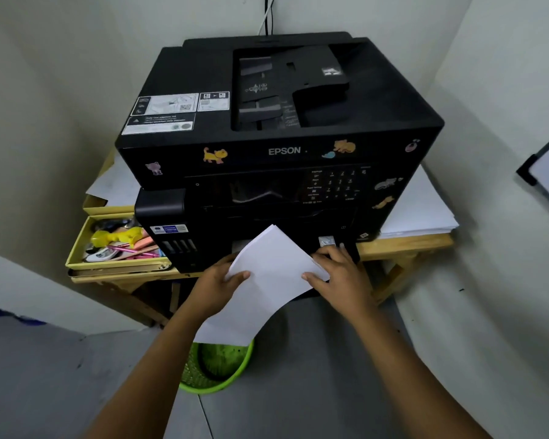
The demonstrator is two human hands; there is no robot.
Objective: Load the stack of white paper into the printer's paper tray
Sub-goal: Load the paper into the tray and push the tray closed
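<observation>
A black Epson printer point(279, 147) with cat stickers stands on a wooden table. A thin stack of white paper point(270, 274) is held slanted in front of the printer's lower front, its far corner reaching the dark slot there. My left hand point(217, 288) grips the paper's left edge, thumb on top. My right hand point(343, 277) holds the right edge, fingers over the sheet. The paper tray itself is hidden behind the paper and my hands.
The wooden table point(403, 245) carries more white sheets point(419, 213) to the printer's right. A yellow box of pens and small items point(118, 245) sits at its left. A green mesh basket point(216, 369) stands on the grey floor below. Walls close in on both sides.
</observation>
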